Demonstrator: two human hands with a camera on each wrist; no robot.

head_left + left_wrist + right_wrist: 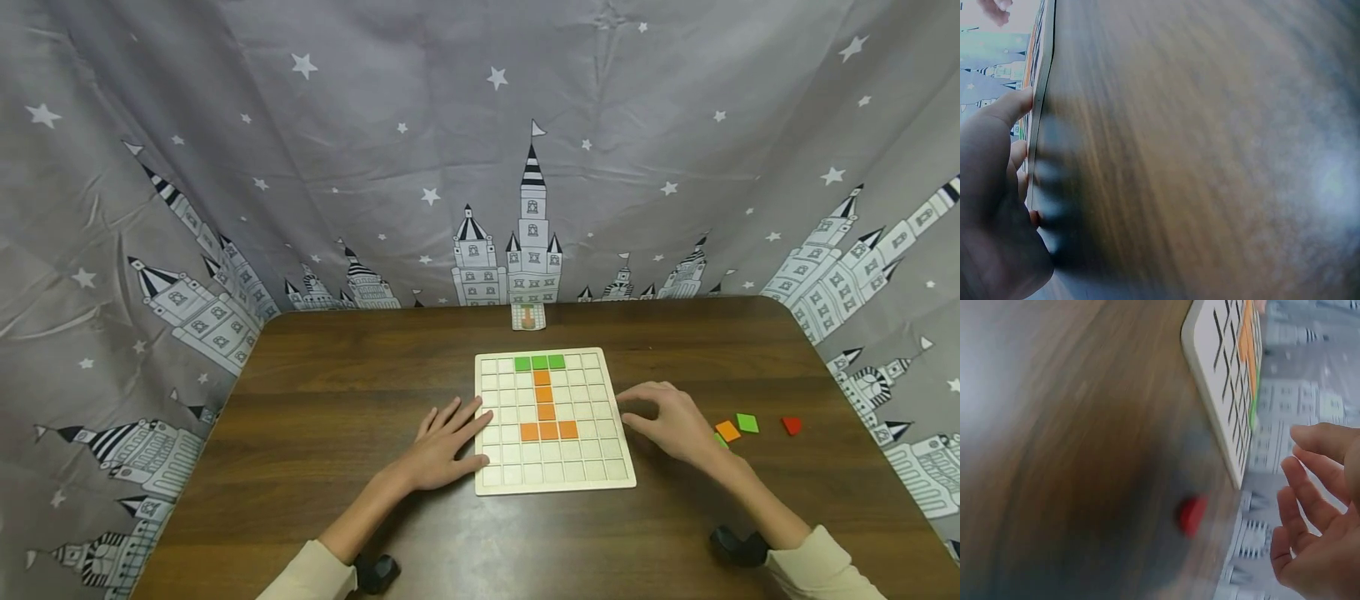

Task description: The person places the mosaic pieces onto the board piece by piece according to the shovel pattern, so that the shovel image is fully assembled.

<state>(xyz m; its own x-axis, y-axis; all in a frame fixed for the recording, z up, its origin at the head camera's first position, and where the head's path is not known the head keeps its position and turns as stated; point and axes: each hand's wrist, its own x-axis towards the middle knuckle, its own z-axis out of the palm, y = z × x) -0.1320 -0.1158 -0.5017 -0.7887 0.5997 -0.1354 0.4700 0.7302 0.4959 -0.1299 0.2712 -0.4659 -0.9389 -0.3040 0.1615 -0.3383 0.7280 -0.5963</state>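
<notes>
A pale square grid board (510, 477) lies on the table in the head view. Three green tiles (540, 362) sit in its top row, with an orange column (544, 395) below them that ends in a row of orange tiles (549, 431). My left hand (442, 450) rests with spread, straight fingers on the board's left edge; the left wrist view shows its thumb (1019, 103) at that edge. Beside the right edge is my right hand (671, 423), fingers loosely bent. Nothing shows between its fingers in the right wrist view, where the hand (1322, 531) appears apart from the board.
Right of the right hand lie an orange tile (727, 431), a green tile (747, 423), another green tile (721, 441) partly hidden by the arm, and a red piece (792, 426). A small pattern card (528, 317) is at the table's back edge, before a grey castle-print curtain (375, 183).
</notes>
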